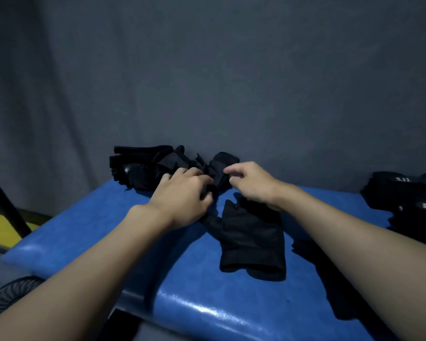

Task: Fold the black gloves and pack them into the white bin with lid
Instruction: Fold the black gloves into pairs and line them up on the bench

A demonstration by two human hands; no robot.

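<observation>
Two hands meet at one crumpled glove [218, 168] near the far edge of the blue padded table [197, 291]. Your left hand [182, 195] has its fingers curled down into the dark cloth and grips the glove's left side, palm facing the table. Your right hand [251, 185] has its forefinger and thumb bent toward each other at the glove's right edge, the other fingers loosely curled behind them; the picture is dim and soft there, so you cannot tell whether cloth is actually pinched between them. Just below your right wrist a flat glove [251, 239] lies spread on the table, cuff toward you, fingers pointing away. To the left of your left hand, a pile of gloves [138, 166] sits against the grey curtain [207, 82]. Well apart at the table's right edge rests a dark heap [408, 205] with small white markings. Below the table's left corner, a fan [10, 296] shows on the floor.
</observation>
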